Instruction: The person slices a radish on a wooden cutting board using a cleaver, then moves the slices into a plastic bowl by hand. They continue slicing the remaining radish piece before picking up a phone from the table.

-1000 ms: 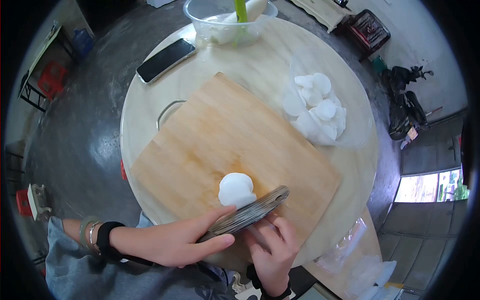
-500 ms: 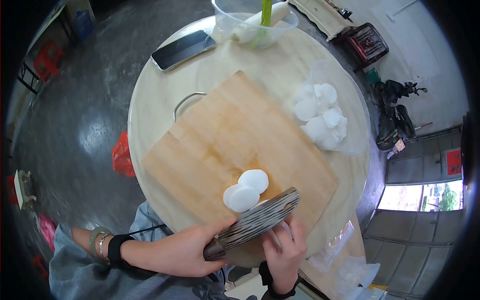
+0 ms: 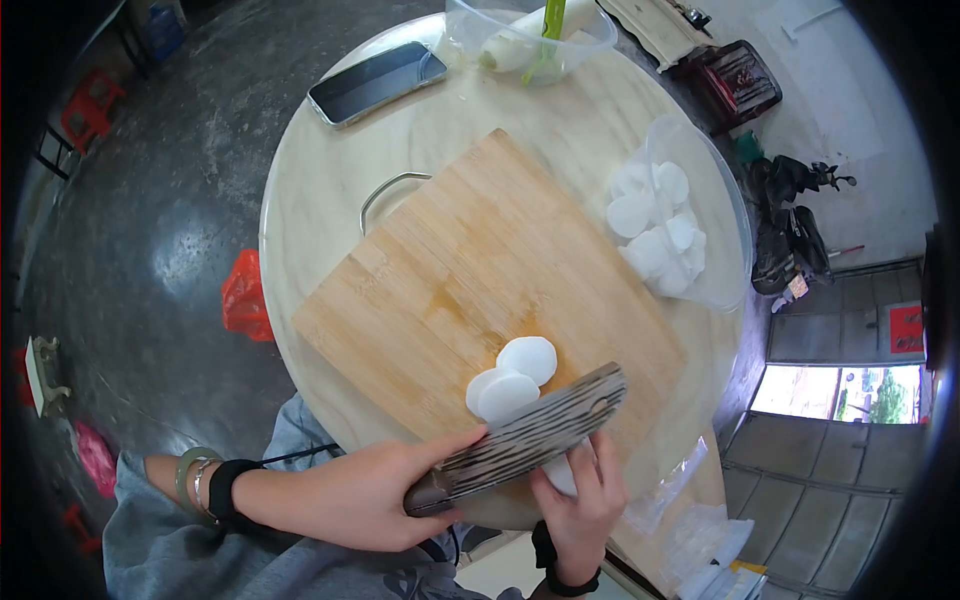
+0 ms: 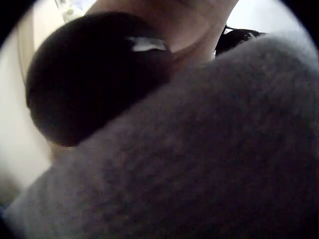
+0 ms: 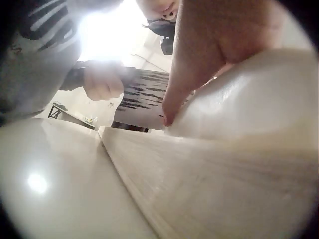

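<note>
My left hand (image 3: 365, 495) grips the dark handle of a kitchen knife (image 3: 535, 435) whose broad blade carries black stripes. The blade slants over the near part of a wooden cutting board (image 3: 480, 250). Behind the blade, my right hand (image 3: 585, 500) holds a piece of white radish (image 3: 562, 474), mostly hidden by blade and fingers in the head view. The right wrist view shows that radish (image 5: 249, 104) large and close, on the board, with the striped blade beyond it. Three round white radish slices (image 3: 527, 360) overlap on the board just past the blade. Cloth and a black band fill the left wrist view.
A clear bag of radish slices (image 3: 655, 235) lies right of the board on the round table (image 3: 320, 190). At the back are a phone (image 3: 378, 83) and a clear plastic bowl (image 3: 470, 40) with a whole radish. Plastic packets (image 3: 690, 530) lie at the lower right.
The white slices, bunched together earlier, now lie spread into three overlapping rounds. The knife has tilted to show more of its striped face. Both hands keep their hold, and the head view has shifted.
</note>
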`<state>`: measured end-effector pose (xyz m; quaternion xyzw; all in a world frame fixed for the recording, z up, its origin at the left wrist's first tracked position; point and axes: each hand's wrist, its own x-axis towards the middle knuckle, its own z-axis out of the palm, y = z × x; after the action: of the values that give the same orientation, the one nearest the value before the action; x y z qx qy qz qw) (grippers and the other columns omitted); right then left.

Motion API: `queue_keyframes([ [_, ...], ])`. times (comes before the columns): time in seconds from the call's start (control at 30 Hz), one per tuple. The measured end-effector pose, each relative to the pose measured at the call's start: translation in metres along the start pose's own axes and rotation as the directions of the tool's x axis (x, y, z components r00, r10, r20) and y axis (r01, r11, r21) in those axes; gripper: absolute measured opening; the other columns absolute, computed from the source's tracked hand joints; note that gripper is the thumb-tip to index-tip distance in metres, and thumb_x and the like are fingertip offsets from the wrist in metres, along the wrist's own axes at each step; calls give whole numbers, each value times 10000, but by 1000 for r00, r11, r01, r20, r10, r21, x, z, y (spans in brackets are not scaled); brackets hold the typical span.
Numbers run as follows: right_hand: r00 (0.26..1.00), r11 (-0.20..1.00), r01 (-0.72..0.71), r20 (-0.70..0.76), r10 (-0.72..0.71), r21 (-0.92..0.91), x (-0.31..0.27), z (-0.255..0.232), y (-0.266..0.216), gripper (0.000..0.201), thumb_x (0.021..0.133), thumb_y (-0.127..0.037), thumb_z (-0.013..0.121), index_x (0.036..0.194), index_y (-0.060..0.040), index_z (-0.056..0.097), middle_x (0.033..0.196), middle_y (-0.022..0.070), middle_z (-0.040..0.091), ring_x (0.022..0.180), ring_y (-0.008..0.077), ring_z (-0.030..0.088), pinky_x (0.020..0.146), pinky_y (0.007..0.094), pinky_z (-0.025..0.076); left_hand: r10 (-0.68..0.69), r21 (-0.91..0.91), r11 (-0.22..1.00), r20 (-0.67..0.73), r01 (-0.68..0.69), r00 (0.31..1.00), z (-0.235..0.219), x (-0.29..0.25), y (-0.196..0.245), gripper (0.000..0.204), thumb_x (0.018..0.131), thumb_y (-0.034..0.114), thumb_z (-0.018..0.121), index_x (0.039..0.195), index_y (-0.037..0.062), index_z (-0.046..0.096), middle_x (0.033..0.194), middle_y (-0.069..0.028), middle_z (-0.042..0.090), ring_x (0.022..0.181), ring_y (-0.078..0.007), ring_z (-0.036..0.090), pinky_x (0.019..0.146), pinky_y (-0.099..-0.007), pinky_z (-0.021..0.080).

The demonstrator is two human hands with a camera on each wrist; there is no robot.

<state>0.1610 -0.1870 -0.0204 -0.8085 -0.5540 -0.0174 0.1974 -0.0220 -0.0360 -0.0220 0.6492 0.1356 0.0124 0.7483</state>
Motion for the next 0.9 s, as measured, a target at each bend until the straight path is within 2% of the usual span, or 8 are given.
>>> queue_keyframes([
  [0.13,1000,999,22,-20,-21,24,0,-1,1,539,588,-150,809,1100,-89,652,1098,150,616,877,291,642,699,354,526,-55,-11,998,42,55,998,-11,-3,8,718,845,98,619,1430,-5,216,1061,-233,629,908,-315,655,791,-337,500],
  [0.2,999,999,-40,15,40,-34,1,-4,-4,605,578,-144,813,1151,-81,628,1090,134,621,875,283,642,705,350,525,-228,-12,973,112,231,967,-15,-4,15,730,840,59,633,1457,70,242,1257,-168,556,1120,-212,563,961,-326,437],
  [0.3,991,991,-113,66,117,-67,1,-3,-4,645,573,-139,810,1180,-71,603,1093,121,622,886,278,641,712,346,526,-100,-17,995,86,102,991,-17,-7,13,708,848,107,629,1434,13,243,1161,-196,603,1022,-253,616,881,-315,466],
  [0.43,990,991,-131,46,131,-8,-4,-7,1,673,567,-115,807,1201,-71,587,1069,124,631,864,276,647,714,353,529,-197,-47,978,112,203,974,-25,-10,26,692,851,113,632,1430,16,266,1208,-184,584,1078,-219,584,919,-308,444],
  [0.5,982,981,-188,-19,189,57,-15,-15,8,661,563,-94,806,1189,-68,594,1031,125,642,825,277,651,699,347,533,-207,-57,975,140,217,968,-25,-12,24,708,857,75,640,1462,95,273,1003,-102,584,765,-60,507,683,-244,454],
  [0.73,921,911,-373,-46,386,176,-30,-50,0,768,500,-9,805,1228,-31,562,1066,198,633,945,283,641,822,381,495,-180,77,983,294,165,939,-25,9,22,662,867,158,639,1420,4,310,1189,-160,568,1030,-178,565,882,-279,452],
  [0.8,946,931,-307,-43,322,198,-26,-53,-1,577,605,-33,793,1155,-36,617,1097,171,626,981,319,620,852,380,490,-364,169,931,421,323,831,-31,24,33,638,872,213,631,1385,-35,343,1272,-185,528,1158,-224,518,966,-296,413],
  [0.9,958,937,-277,-15,287,212,-34,-48,6,736,563,-21,827,1247,-38,554,1129,177,626,997,311,620,867,376,481,-410,251,906,322,341,853,-37,30,41,613,874,232,627,1366,-32,375,1259,-186,538,1155,-218,521,962,-296,415],
])
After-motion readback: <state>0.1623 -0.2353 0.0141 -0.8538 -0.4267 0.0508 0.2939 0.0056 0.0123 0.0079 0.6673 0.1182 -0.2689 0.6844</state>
